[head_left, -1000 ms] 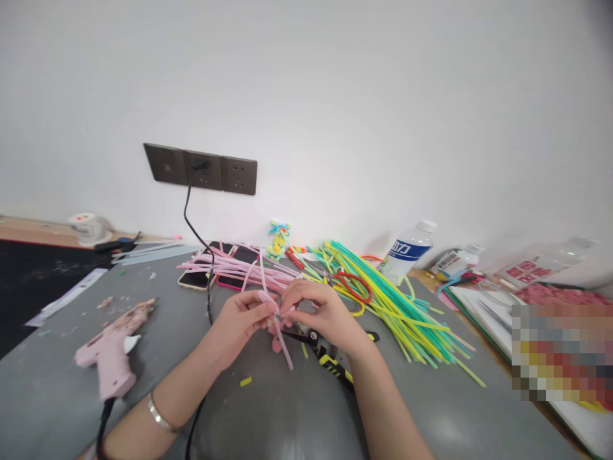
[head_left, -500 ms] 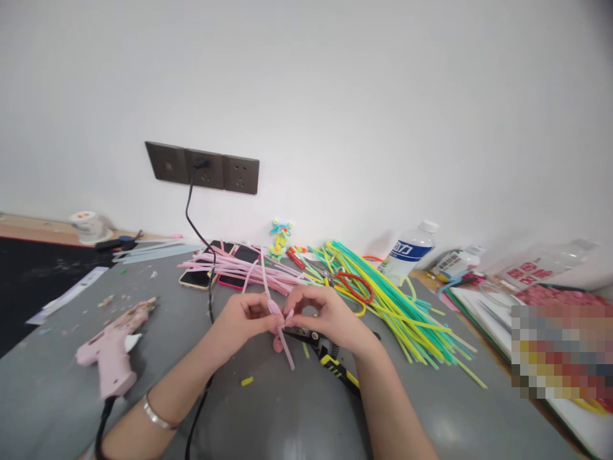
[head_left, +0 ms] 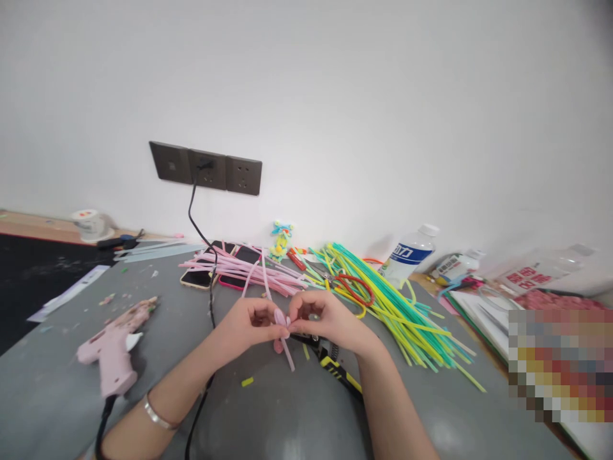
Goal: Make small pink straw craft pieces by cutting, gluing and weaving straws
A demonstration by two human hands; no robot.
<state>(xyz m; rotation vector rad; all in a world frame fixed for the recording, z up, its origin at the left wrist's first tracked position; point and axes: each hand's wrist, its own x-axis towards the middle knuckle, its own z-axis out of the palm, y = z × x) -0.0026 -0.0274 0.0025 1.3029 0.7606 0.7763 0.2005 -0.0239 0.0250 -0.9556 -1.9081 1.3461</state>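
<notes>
My left hand (head_left: 256,322) pinches a light pink pipe cleaner (head_left: 280,317) that is bent into a small loop between my fingertips. My right hand (head_left: 318,315) is closed on the same piece from the other side, fingertips almost touching those of the left. One pink end sticks out below the hands; another stem rises behind them. Just under my right hand lie black and yellow pliers (head_left: 339,374), partly covered by the wrist. A small rounded pink piece (head_left: 278,347) shows beneath the fingers. Pink pipe cleaners (head_left: 258,276) lie in a loose bundle beyond my hands.
At left lies a pink glue gun (head_left: 112,351); a black cord (head_left: 211,287) runs down from the wall socket (head_left: 205,168). Behind right are red-handled scissors (head_left: 354,289), green and yellow pipe cleaners (head_left: 397,306) and a bottle (head_left: 409,255). A yellow scrap (head_left: 247,382) lies in front.
The pink loop has turned and sits slightly lower between my fingertips. My hands have shifted a little and stay closed on the pipe cleaner. The view has moved slightly.
</notes>
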